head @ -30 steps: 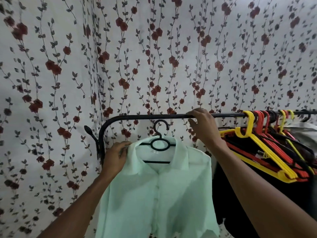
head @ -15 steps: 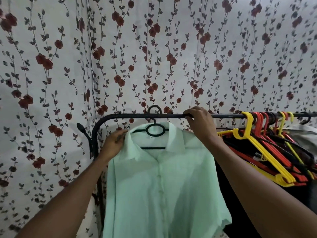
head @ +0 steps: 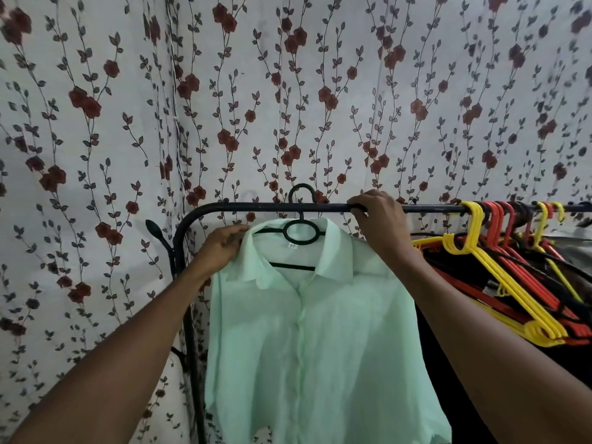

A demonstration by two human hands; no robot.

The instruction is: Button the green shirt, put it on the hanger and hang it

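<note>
Two hands are at work. At left, the left hand [head: 224,243] pinches the green shirt [head: 317,341] at its shoulder; the shirt sits buttoned on a black hanger [head: 299,233] whose hook reaches over the black rail [head: 256,207]. At right, the right hand [head: 379,219] clutches that rail, just beside the yellow and red hangers [head: 499,277]. Hanging looks nearly done; next, let go gently. The collar tag is too small to read.

1. Pale wallpaper [head: 320,91] with dark red roses on climbing leafy vines fills the upper frame.
2. A wall corner seam [head: 174,100] runs down at upper left.
3. A black metal clothes rack [head: 230,206] crosses the middle, curving down at left.
</note>
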